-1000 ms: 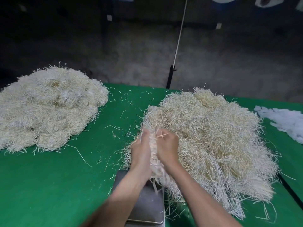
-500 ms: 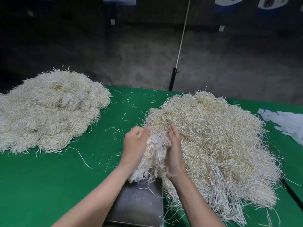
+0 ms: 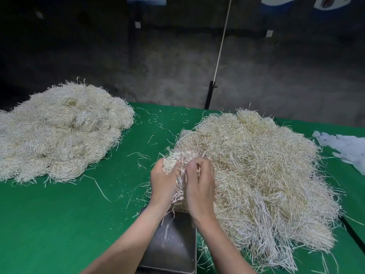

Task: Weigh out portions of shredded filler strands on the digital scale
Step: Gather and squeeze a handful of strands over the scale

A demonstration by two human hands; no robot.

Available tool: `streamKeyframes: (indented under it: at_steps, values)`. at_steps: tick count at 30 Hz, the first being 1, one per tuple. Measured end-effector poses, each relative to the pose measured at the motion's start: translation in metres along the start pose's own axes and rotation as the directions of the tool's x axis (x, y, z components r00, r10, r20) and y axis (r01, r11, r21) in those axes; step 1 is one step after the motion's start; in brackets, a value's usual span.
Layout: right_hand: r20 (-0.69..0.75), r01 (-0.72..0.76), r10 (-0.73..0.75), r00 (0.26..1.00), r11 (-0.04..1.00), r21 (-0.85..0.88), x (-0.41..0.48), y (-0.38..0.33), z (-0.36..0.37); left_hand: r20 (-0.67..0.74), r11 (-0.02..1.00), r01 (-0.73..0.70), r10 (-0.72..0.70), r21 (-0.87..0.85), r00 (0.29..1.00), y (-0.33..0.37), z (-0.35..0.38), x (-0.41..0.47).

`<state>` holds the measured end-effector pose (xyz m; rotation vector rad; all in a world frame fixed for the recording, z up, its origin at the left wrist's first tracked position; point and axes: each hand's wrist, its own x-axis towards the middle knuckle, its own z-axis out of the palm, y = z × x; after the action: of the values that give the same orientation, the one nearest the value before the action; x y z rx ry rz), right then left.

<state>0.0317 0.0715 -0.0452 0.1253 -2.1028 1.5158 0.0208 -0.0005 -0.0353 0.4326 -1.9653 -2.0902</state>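
Note:
A big heap of pale shredded strands (image 3: 262, 171) lies on the green table, right of centre. At its near left edge my left hand (image 3: 164, 182) and my right hand (image 3: 201, 184) grip one bunch of strands (image 3: 178, 173) between them, fingers curled round it. The bunch hangs just beyond the far edge of the steel scale platform (image 3: 173, 246), which lies low in the view under my forearms with only a few stray strands on it. The scale's display is out of view.
A second heap of strands (image 3: 59, 131) covers the table's left side. White scraps (image 3: 345, 147) lie at the right edge. Loose strands dot the green cloth (image 3: 59, 224). A thin pole (image 3: 219, 52) stands behind the table, before a dark wall.
My hands spread apart in the heap's edge, then came together again round a bunch, now held slightly higher and closer to the heap.

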Motion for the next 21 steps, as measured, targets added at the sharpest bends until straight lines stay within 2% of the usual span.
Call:
streamKeyframes:
  at_steps: [1, 2, 4, 6, 8, 9, 11, 12, 13, 15, 16, 17, 19, 20, 21]
  values:
    - [-0.033, -0.016, 0.016, 0.999, 1.000, -0.015, 0.009, 0.002, -0.003, -0.001, 0.997, -0.068, 0.068, 0.028, 0.998, -0.002, 0.002, -0.003]
    - [-0.057, -0.076, 0.076, 0.996, 0.997, 0.000, 0.017, 0.001, -0.007, 0.037, 0.998, -0.060, 0.061, -0.027, 0.997, -0.003, 0.002, -0.007]
    - [-0.027, -0.086, 0.086, 0.996, 0.996, 0.003, 0.011, 0.004, -0.007, 0.122, 0.959, 0.140, -0.113, -0.246, 0.986, 0.003, 0.000, -0.005]
    - [0.069, 0.069, -0.058, 0.996, 0.982, -0.178, -0.019, 0.004, 0.004, 0.113, 0.873, 0.304, -0.282, -0.381, 0.953, 0.014, -0.004, 0.005]
    - [0.133, 0.117, -0.092, 0.987, 0.974, -0.195, -0.024, 0.005, 0.001, 0.078, 0.902, 0.311, -0.301, -0.301, 0.950, 0.016, -0.001, 0.000]
    - [0.110, 0.026, -0.009, 0.994, 0.988, -0.154, -0.010, 0.011, -0.003, 0.087, 0.927, 0.291, -0.278, -0.238, 0.957, 0.011, 0.004, -0.008]
    - [0.049, -0.187, 0.189, 0.981, 0.981, -0.043, 0.014, 0.011, -0.018, 0.217, 0.938, 0.306, -0.268, -0.164, 0.939, 0.003, 0.014, -0.025]
    - [0.027, -0.178, 0.179, 0.983, 0.983, -0.033, 0.013, 0.012, -0.019, 0.250, 0.936, 0.315, -0.270, -0.159, 0.930, 0.006, 0.014, -0.027]
    - [0.017, -0.092, 0.093, 0.995, 0.993, -0.070, 0.002, 0.008, -0.014, 0.234, 0.939, 0.305, -0.265, -0.157, 0.936, 0.008, 0.013, -0.019]
    - [0.079, 0.015, -0.005, 0.997, 0.992, -0.122, -0.022, 0.000, -0.002, 0.170, 0.928, 0.296, -0.262, -0.225, 0.950, 0.013, 0.012, -0.003]
    - [0.112, 0.012, 0.005, 0.994, 0.988, -0.152, -0.019, 0.000, -0.003, 0.158, 0.921, 0.314, -0.283, -0.231, 0.946, 0.013, 0.013, -0.004]
    - [0.091, -0.056, 0.069, 0.994, 0.989, -0.134, -0.004, 0.007, -0.005, 0.179, 0.923, 0.324, -0.290, -0.208, 0.940, 0.012, 0.015, -0.012]
    - [-0.006, -0.185, 0.185, 0.983, 0.983, 0.003, 0.020, 0.010, -0.017, 0.257, 0.923, 0.353, -0.307, -0.156, 0.916, 0.004, 0.021, -0.025]
    - [-0.047, -0.155, 0.156, 0.987, 0.988, 0.018, 0.018, 0.008, -0.019, 0.278, 0.910, 0.372, -0.315, -0.182, 0.907, 0.006, 0.021, -0.025]
    - [-0.027, -0.086, 0.085, 0.996, 0.996, -0.031, 0.006, 0.001, -0.015, 0.262, 0.908, 0.358, -0.299, -0.219, 0.918, 0.009, 0.018, -0.018]
